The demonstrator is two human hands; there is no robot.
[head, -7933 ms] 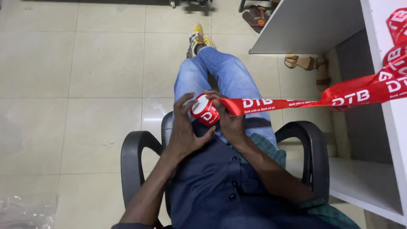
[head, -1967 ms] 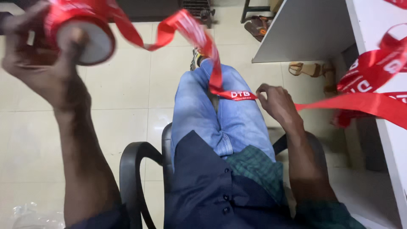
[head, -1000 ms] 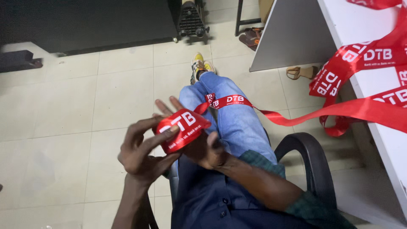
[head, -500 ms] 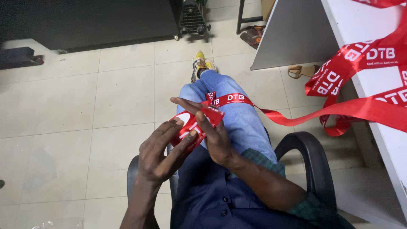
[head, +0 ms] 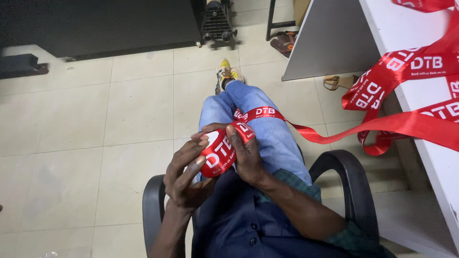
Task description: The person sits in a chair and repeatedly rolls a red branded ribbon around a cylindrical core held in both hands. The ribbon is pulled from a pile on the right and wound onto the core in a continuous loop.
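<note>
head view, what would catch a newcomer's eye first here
The bright red ribbon roll stands out first, held over the lap between the left hand and the right hand. From it a long red ribbon tail crosses the blue jeans and runs up onto the white desk at the right, where more of it lies in loose loops. The person sits in a black armchair on a pale tiled floor.

ribbon roll (head: 217,153): red satin-like cloth, glossy, smooth, white print; loose ribbon tail (head: 382,125) has the same sheen, creased where it piles on the table (head: 406,38); table is white laminate, matt, smooth; chair armrests (head: 351,184) are black plastic, semi-gloss; jeans (head: 267,129) are blue denim, matt; shirt (head: 244,224) is dark woven cloth, matt, with plastic buttons; floor (head: 95,124) is pale ceramic tile, slightly glossy
</note>
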